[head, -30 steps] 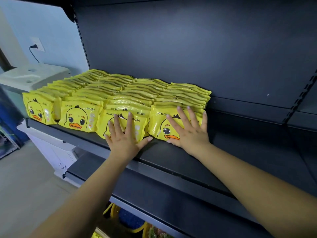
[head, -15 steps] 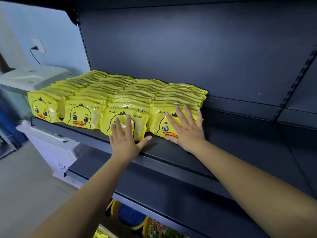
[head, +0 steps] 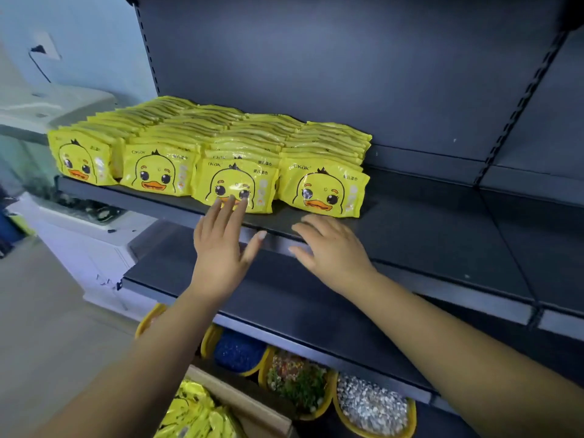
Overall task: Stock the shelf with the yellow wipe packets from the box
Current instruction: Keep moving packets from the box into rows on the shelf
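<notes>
Several rows of yellow wipe packets with a duck face stand packed on the dark shelf, filling its left part. My left hand is open, fingers spread, its fingertips at the lower edge of a front packet. My right hand is open and hangs over the shelf's front edge, just below the rightmost front packet and apart from it. A cardboard box at the bottom holds more yellow packets.
A second dark shelf lies below the stocked one. Under it stand yellow bowls of blue, mixed and grey granules. A white appliance and a wall socket are at the left.
Both hands have drawn back from the front packets toward the shelf's edge. The view has tilted down, bringing the lower shelf, bowls and box into sight.
</notes>
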Demonstrator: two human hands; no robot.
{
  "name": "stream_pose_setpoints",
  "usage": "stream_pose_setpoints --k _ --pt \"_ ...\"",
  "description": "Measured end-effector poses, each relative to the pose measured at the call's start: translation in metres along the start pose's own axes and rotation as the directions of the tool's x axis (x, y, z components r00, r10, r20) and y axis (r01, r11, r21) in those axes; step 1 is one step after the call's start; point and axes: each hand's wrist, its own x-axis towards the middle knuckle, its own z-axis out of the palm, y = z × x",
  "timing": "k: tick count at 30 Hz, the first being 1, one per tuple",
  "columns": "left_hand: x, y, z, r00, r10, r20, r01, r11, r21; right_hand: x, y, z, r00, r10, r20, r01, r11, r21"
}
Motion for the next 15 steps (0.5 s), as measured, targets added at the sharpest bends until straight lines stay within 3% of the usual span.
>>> stream_pose_setpoints --k 1,2,5,9,13,15 --pt "0.004 0.005 -0.001 1.000 0.023 -0.017 -0.023 1.000 0.014 0.001 0.001 -0.005 1.000 -0.001 0.010 0.000 1.000 0.014" --pt "-0.028 0.005 -0.023 0.998 0.020 -0.051 -0.015 0.995 0.102 -0.016 -0.025 -0.014 0.995 -0.031 0.092 0.022 0.995 0.094" --pt "-0.059 0.002 -0.040 0.997 0.073 -0.035 -0.066 0.981 0.183 -0.040 -0.040 -0.017 0.928 -0.012 0.373 -0.025 0.995 0.094" --pt "-0.109 0.004 -0.074 0.999 0.014 0.048 -0.028 0.954 0.298 -0.073 -0.056 -0.023 0.899 -0.058 0.434 -0.003 0.991 0.137" --pt "-0.187 0.008 -0.110 0.985 -0.141 0.102 0.093 0.923 0.373 -0.119 -0.089 -0.025 0.925 -0.157 0.345 0.052 0.954 0.297" --pt "-0.218 0.010 -0.125 0.971 -0.189 0.146 0.114 0.904 0.412 -0.137 -0.100 -0.029 0.870 -0.195 0.453 0.048 0.948 0.316"
